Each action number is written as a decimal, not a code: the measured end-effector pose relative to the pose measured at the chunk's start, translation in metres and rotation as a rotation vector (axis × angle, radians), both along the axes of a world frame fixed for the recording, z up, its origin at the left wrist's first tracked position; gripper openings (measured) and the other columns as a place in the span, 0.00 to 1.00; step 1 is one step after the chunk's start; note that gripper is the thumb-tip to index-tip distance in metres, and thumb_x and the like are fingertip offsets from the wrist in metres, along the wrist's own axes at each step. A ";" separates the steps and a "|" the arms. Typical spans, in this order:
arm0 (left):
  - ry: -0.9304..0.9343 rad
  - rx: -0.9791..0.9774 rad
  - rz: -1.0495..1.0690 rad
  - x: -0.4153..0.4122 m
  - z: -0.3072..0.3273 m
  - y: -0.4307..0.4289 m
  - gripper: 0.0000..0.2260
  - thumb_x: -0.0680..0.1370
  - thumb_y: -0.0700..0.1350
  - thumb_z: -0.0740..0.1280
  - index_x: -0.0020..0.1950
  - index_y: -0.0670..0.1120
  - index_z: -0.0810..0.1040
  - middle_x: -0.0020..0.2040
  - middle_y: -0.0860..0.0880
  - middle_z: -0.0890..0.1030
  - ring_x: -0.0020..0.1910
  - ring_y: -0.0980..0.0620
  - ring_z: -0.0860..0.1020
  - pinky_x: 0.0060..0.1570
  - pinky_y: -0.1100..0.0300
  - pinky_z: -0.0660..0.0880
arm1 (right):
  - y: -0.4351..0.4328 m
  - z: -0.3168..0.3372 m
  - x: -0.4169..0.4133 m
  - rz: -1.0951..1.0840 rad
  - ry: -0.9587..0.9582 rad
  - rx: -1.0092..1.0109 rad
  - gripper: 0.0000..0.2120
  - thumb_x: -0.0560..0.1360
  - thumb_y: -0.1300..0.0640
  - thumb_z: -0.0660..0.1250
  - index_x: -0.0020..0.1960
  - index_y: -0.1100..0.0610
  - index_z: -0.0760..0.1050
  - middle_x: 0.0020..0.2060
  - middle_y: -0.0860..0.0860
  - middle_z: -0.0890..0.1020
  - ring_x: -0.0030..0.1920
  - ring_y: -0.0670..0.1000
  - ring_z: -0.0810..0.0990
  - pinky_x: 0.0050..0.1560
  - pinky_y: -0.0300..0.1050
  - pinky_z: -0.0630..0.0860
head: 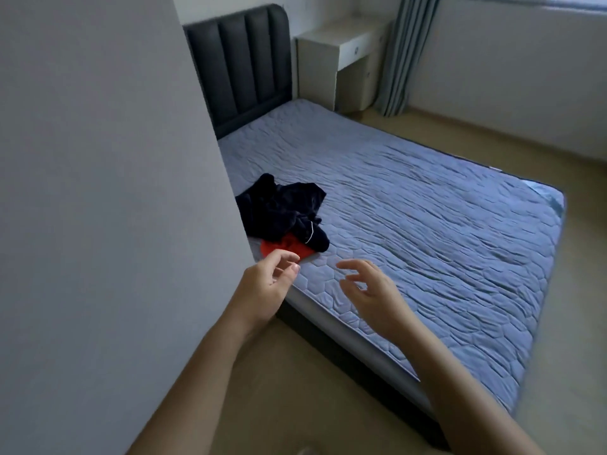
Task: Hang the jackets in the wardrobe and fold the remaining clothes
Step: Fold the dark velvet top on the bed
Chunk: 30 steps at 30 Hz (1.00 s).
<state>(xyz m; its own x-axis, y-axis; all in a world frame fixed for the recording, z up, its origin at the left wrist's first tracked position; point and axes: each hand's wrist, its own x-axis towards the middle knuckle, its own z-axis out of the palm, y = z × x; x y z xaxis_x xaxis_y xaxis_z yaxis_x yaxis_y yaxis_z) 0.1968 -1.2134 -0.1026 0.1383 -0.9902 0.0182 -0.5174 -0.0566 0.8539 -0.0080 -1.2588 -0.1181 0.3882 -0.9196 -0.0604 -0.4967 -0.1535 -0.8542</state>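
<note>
Both my hands empty; left hand point(267, 284) loosely curled, right hand point(371, 290) spread, both over the near edge of the bed point(427, 231); dark garment point(282, 211) heaped on a red one point(282, 249) just past left fingertips; grey panel point(108, 192) hides the heap's left side, maybe more cloth there; risk: grabbing the tangle lifts both pieces, one slips to the floor point(295, 389).

no readable text anywhere, no labels, brands or numbers, nothing printed on anything near the fingers either
</note>
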 end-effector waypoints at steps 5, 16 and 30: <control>0.026 0.069 -0.014 -0.009 -0.041 -0.103 0.05 0.80 0.47 0.63 0.53 0.53 0.78 0.47 0.55 0.82 0.47 0.60 0.79 0.46 0.70 0.74 | -0.093 -0.031 -0.020 -0.111 0.023 0.114 0.11 0.80 0.56 0.61 0.61 0.47 0.73 0.59 0.45 0.74 0.56 0.41 0.75 0.43 0.32 0.72; -0.044 0.304 0.215 0.020 -0.184 -0.327 0.08 0.76 0.44 0.62 0.42 0.56 0.76 0.39 0.58 0.80 0.40 0.60 0.77 0.36 0.65 0.71 | -0.316 -0.159 0.059 -0.118 0.078 0.366 0.15 0.78 0.61 0.59 0.63 0.54 0.74 0.54 0.49 0.78 0.36 0.36 0.75 0.32 0.28 0.67; -0.560 0.826 0.274 0.137 -0.457 -0.552 0.34 0.70 0.52 0.72 0.72 0.51 0.61 0.70 0.46 0.63 0.68 0.43 0.64 0.60 0.46 0.68 | -0.494 -0.436 0.152 -0.136 0.202 0.613 0.20 0.74 0.62 0.63 0.66 0.57 0.72 0.64 0.52 0.76 0.62 0.51 0.74 0.59 0.40 0.69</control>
<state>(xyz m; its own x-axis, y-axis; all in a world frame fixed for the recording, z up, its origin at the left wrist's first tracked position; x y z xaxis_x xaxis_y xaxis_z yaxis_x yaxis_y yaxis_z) 0.3336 -1.7658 -0.5598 0.5416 -0.6593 -0.5214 -0.7097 -0.6911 0.1367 0.1444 -1.7532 -0.5540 0.1974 -0.7357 -0.6479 -0.6367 0.4064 -0.6553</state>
